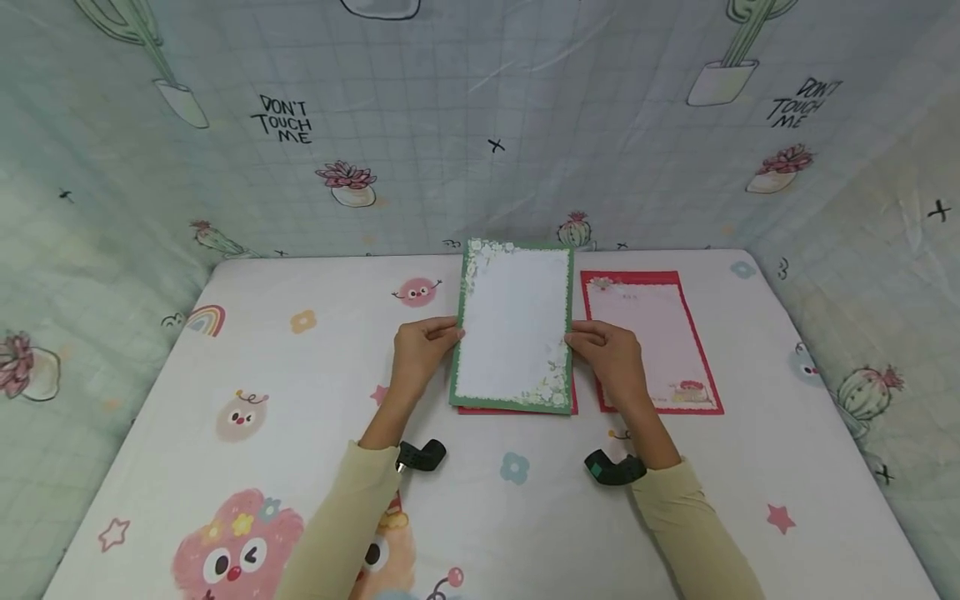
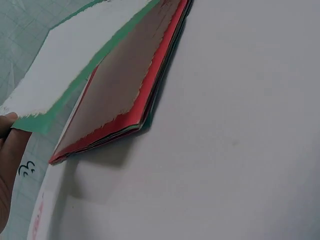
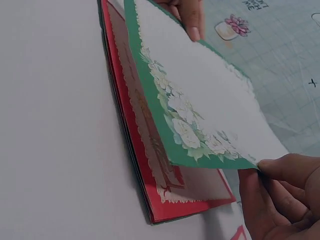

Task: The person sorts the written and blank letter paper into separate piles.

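Both hands hold a green-bordered sheet of paper (image 1: 513, 325) with white flowers in its corners. My left hand (image 1: 423, 354) pinches its left edge, and my right hand (image 1: 611, 358) pinches the right edge between thumb and fingers. The sheet is raised and tilted over a stack of cards (image 3: 155, 210), whose top one has a red border. In the left wrist view the stack's layered red and green edges (image 2: 142, 117) show below the lifted sheet. Most of the stack is hidden under the sheet in the head view.
A single red-bordered sheet (image 1: 660, 350) with a cake picture lies to the right of the stack, partly behind my right hand. The white table (image 1: 300, 375) carries printed cartoon figures. A patterned cloth (image 1: 480, 125) hangs behind and at both sides.
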Action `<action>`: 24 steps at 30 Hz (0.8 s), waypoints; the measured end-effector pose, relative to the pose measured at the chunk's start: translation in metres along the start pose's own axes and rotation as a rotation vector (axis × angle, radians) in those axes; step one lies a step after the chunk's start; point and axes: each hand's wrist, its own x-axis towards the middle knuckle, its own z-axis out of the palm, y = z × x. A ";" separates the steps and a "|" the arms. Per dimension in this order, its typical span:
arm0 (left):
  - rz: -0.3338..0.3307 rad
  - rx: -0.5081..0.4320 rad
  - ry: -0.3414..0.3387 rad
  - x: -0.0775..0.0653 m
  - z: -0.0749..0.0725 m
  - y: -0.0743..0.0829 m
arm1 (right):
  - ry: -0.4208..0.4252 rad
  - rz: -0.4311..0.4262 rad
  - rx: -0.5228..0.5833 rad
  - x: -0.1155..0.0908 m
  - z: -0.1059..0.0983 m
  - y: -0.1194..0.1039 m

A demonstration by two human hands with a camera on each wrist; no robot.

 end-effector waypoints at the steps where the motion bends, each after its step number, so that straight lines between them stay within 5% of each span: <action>1: 0.005 -0.012 0.000 0.000 0.000 0.000 | 0.002 0.004 0.006 0.000 0.000 0.000; 24: -0.030 -0.032 0.019 -0.004 -0.010 -0.002 | -0.018 -0.015 0.076 0.001 0.009 -0.001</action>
